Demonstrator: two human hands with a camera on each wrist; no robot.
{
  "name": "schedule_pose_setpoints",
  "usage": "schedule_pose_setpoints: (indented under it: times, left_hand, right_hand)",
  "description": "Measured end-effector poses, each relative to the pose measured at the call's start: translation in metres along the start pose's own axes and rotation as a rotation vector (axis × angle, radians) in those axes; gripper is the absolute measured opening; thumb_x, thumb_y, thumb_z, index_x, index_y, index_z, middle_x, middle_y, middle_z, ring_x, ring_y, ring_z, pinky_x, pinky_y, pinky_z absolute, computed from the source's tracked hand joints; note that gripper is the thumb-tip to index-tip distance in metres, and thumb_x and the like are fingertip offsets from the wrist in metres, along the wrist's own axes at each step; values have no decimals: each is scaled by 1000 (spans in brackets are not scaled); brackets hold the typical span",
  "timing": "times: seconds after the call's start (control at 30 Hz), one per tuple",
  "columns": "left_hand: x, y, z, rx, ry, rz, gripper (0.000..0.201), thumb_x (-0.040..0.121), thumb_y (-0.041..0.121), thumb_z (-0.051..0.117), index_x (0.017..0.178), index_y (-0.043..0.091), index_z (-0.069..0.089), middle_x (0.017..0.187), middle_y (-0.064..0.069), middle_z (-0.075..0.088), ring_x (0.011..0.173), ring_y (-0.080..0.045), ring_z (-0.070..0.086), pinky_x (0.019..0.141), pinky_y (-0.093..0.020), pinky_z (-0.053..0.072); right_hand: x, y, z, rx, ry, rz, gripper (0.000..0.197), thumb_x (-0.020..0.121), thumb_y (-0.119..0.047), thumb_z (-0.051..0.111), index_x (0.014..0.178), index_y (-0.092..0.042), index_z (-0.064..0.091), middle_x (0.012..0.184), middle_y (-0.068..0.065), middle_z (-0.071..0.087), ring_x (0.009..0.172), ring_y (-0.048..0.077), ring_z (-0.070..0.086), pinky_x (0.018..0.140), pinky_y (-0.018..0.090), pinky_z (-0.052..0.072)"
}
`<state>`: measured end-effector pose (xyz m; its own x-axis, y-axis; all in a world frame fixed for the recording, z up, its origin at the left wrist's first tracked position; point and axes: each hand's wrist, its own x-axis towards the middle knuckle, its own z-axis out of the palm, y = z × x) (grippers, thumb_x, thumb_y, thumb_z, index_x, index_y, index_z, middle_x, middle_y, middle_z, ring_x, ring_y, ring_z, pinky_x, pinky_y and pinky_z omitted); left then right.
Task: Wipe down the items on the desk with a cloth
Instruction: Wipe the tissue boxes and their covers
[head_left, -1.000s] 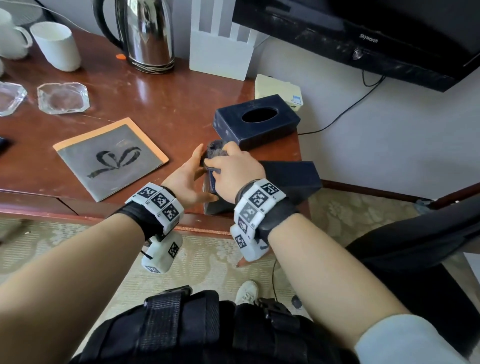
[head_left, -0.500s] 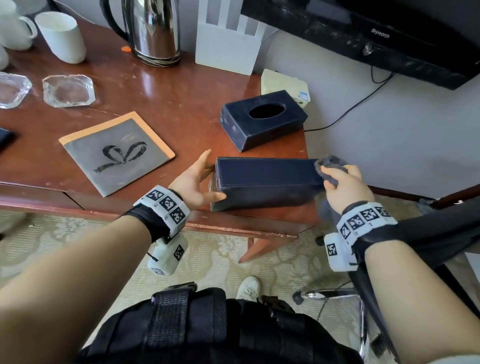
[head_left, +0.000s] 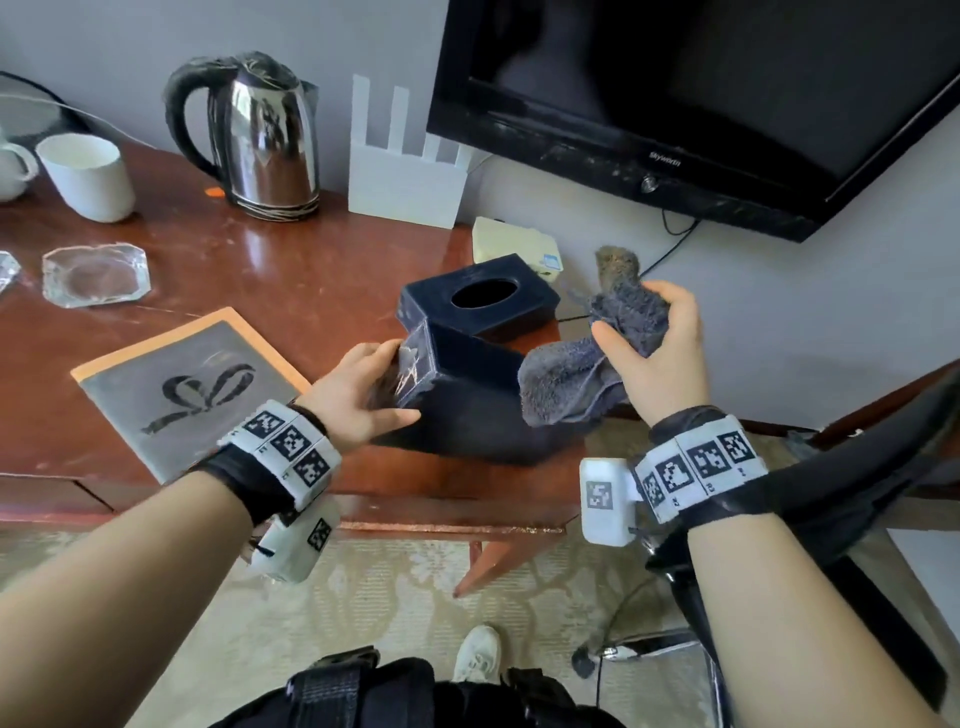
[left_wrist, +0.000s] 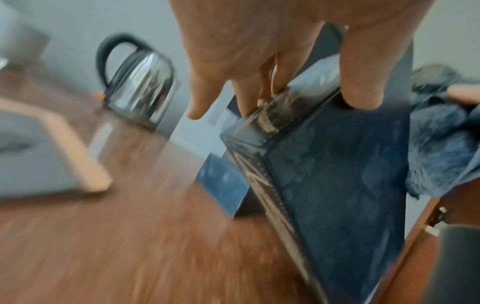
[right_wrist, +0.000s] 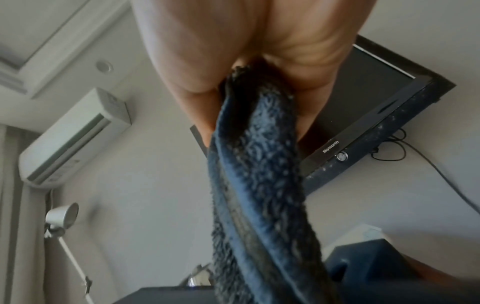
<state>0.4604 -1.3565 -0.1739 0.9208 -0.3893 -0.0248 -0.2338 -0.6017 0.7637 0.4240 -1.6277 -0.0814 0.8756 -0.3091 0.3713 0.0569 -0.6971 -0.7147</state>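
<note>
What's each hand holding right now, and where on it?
Left hand grips the long dark box by its upper end. Right hand holds the bunched cloth near its middle.

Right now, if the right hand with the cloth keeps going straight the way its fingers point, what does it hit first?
Probably nothing on the desk. The right hand, gripping the fuzzy blue-grey cloth, points up and away; in the right wrist view the black wall-mounted television lies ahead. Depth is unclear, so it may meet the bare wall below first.

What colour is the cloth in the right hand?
Dark blue-grey; the cloth shows best in the right wrist view.
</note>
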Motion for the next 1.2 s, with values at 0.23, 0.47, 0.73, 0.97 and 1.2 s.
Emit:
schedule_pose_setpoints:
  times: [0.23,0.47,0.73,0.97,1.2]
  left_hand:
    - [8,75,-62,301,33,103,97,78,46,68,149,23,6,144,-2,34,129,-21,39,106,-28,31]
    - [18,102,-47,369,44,126,98,72,53,70,147,21,15,144,-1,39,127,-18,43,103,-28,35]
    - [28,110,-22,276,65,178,86,74,53,69,142,19,28,141,0,41,125,-14,44,99,-23,35]
    - [29,108,-21,202,96,156,84,70,50,74,134,15,31,132,1,50,115,-15,51,91,-23,39]
    - [29,106,-21,198,92,158,84,70,52,73,134,17,31,132,2,49,115,-14,52,91,-22,39]
  right_hand:
    - [25,-41,-8,272,194,-46,45,83,-21,69,117,-19,39,112,1,51,100,10,53,76,1,39]
    - [28,-66,30,161,-67,-154,43,79,-26,73,108,-24,41,116,7,51,107,17,51,89,25,42]
    - [22,-46,12,-223,-277,-50,35,93,-35,51,121,-13,48,127,7,47,121,21,41,87,23,28]
    - [34,-52,11,-153,-257,26,17,87,-17,55,77,-6,49,76,6,50,73,21,43,59,31,26]
    - [33,-52,10,-266,-456,-59,58,94,-8,41,143,-35,26,152,0,26,136,16,30,102,21,25]
